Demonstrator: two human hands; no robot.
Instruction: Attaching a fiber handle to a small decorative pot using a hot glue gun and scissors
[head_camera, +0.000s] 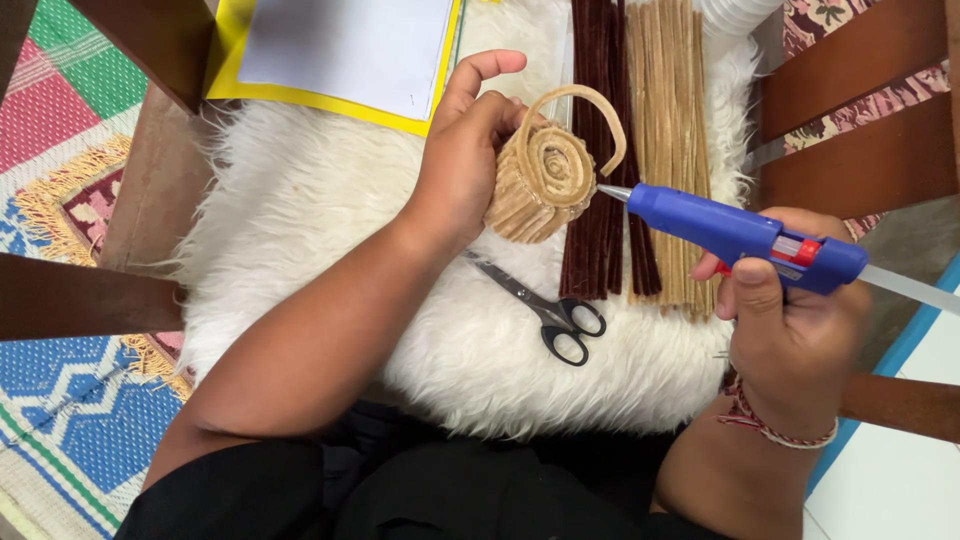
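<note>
Holding a tan fuzzy bundle (538, 182) just above centre of the frame, the left hand (462, 150) wraps its fingers round the bundle's left side, thumb raised behind. The bundle is a short drum of tan fuzzy stems with a coiled spiral on the face turned toward the camera; a loose tail of the coil arcs up and over to the right, free of the face. The drum's axis points roughly down-right, toward the right hand.

The right hand (790, 325), lower right of frame, is closed round the grip of a blue glue gun (745, 235), a finger lying by the red trigger. The gun's long axis runs left to right, slightly tilted up at the left; its metal tip sits just at the right edge of the spiral, touching or nearly so, under the loose tail. A clear glue stick juts from the gun's back toward the right edge.

Nothing stands between tip and spiral. Below the bundle, black-handled scissors (545, 305) lie on the white fur cover (300, 200). Behind, dark brown stems (600, 120) and tan stems (665, 120) lie side by side, running top to bottom. A yellow-edged sheet (340, 60) lies upper left.
</note>
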